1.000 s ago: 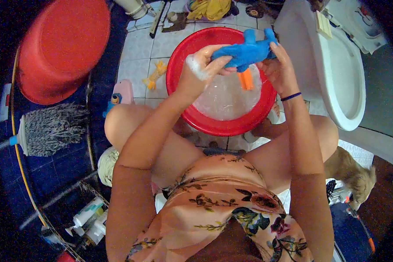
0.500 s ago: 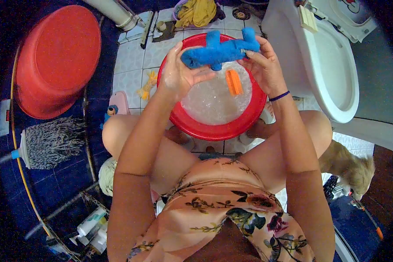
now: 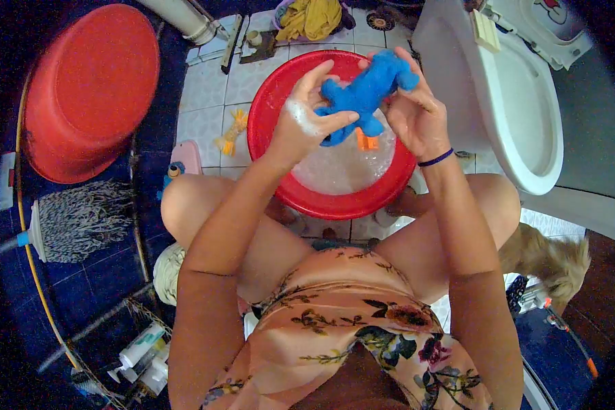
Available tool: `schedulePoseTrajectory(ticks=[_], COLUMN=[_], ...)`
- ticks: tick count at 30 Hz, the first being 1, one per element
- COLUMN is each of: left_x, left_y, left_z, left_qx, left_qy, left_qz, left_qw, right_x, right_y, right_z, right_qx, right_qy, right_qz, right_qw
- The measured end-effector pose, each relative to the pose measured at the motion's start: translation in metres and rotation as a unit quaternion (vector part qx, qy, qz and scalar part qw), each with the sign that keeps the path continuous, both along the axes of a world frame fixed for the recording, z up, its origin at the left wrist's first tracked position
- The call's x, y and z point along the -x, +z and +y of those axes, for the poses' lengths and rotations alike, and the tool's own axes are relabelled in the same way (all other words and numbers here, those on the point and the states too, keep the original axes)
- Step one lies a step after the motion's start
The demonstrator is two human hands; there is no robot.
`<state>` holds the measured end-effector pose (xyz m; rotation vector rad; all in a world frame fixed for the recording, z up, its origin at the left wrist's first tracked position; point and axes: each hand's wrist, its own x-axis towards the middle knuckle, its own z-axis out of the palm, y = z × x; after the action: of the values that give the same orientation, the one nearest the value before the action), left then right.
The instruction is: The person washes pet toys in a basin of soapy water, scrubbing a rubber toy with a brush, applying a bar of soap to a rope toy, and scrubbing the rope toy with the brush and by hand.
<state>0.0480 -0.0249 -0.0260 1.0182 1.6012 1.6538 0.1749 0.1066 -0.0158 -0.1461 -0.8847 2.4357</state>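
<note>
- We saw a bright blue soft toy [image 3: 365, 92].
- We saw a strong red basin [image 3: 331, 207] with cloudy, whitish water [image 3: 335, 167] and a vivid orange object [image 3: 367, 142].
- We noticed white foam [image 3: 302, 117] on the left hand [image 3: 304, 113], and a dark blue-purple wristband [image 3: 436, 158].
- We found a peach garment [image 3: 335, 297] patterned with dark-leaved flowers in muted red, plum and cream.
- We saw a red tub [image 3: 92, 89] and a mop [image 3: 85, 219] with mottled grey-and-white strands.
- We made out white floor tiles [image 3: 203, 89] with a faint pale pattern, beside deep blue wall tiles [image 3: 82, 294].
- We noted a mustard-yellow cloth [image 3: 309, 19] and tan fur on an animal [image 3: 547, 263].
</note>
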Motion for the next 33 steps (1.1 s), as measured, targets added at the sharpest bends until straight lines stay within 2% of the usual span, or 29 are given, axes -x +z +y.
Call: schedulePoseTrajectory(ticks=[3, 4, 6, 7, 10, 11, 14, 15, 18, 19, 22, 23, 24, 25, 27, 28, 29, 32, 33], left_x=[-0.006, -0.007, -0.013, -0.017, -0.021, -0.017, -0.017, -0.012, -0.025, -0.02, 0.004, 0.011, 0.016, 0.017, -0.004, -0.016, -0.016, -0.016, -0.021], left_y=[0.002, 0.001, -0.007, -0.019, -0.045, -0.076, -0.087, -0.092, -0.109, -0.131, -0.21, -0.226, -0.241, -0.247, -0.245, -0.236, -0.225, -0.271, -0.27], left_z=[0.002, 0.004, 0.007, 0.01, 0.017, 0.021, 0.014, 0.012, 0.008, 0.006, -0.002, -0.004, -0.007, -0.009, -0.01, -0.007, 0.0, 0.015, 0.011], left_qx=[0.068, 0.075, 0.096, 0.058, 0.16, 0.146, 0.178, 0.174, 0.263, 0.258, 0.256, 0.269, 0.282, 0.241, 0.291, 0.312, 0.337, 0.346, 0.317], left_qy=[-0.016, -0.016, -0.02, -0.017, -0.008, -0.02, -0.001, -0.035, -0.004, -0.007, 0.009, 0.035, 0.06, 0.002, -0.059, -0.089, -0.106, -0.01, -0.072], left_qz=[0.086, 0.065, 0.015, 0.011, -0.194, -0.266, -0.402, -0.464, -0.287, -0.243, -0.121, -0.087, -0.052, 0.212, 0.321, 0.373, 0.383, 0.292, 0.415], left_qw=[0.994, 0.995, 0.995, 0.998, 0.968, 0.953, 0.898, 0.868, 0.921, 0.935, 0.959, 0.958, 0.956, 0.947, 0.899, 0.869, 0.853, 0.892, 0.85], right_x=[0.004, 0.007, 0.011, 0.015, 0.029, 0.033, 0.029, 0.029, 0.019, 0.012, -0.002, -0.011, -0.01, -0.008, -0.007, -0.013, -0.018, -0.014, -0.011], right_y=[-0.001, -0.002, -0.012, -0.019, -0.055, -0.063, -0.103, -0.117, -0.152, -0.157, -0.202, -0.222, -0.221, -0.212, -0.227, -0.259, -0.279, -0.258, -0.26], right_z=[-0.006, -0.009, -0.006, -0.005, -0.009, -0.013, -0.012, -0.011, -0.014, -0.012, -0.009, -0.004, -0.008, -0.016, -0.017, -0.015, -0.015, -0.028, -0.028], right_qx=[0.006, 0.004, 0.008, 0.011, 0.032, 0.059, 0.07, 0.057, 0.11, 0.112, 0.145, 0.129, 0.102, 0.074, -0.041, -0.128, -0.214, -0.202, -0.21], right_qy=[-0.001, -0.008, -0.046, -0.065, -0.114, -0.13, -0.133, -0.142, -0.08, -0.032, 0.026, 0.102, 0.111, 0.119, 0.119, 0.111, 0.106, -0.006, 0.003], right_qz=[-0.029, -0.045, -0.162, -0.222, -0.318, -0.333, -0.382, -0.401, -0.34, -0.409, -0.441, -0.453, -0.481, -0.509, -0.565, -0.588, -0.606, -0.61, -0.627], right_qw=[1.0, 0.999, 0.986, 0.973, 0.941, 0.932, 0.912, 0.903, 0.931, 0.905, 0.886, 0.876, 0.863, 0.849, 0.816, 0.791, 0.759, 0.766, 0.75])
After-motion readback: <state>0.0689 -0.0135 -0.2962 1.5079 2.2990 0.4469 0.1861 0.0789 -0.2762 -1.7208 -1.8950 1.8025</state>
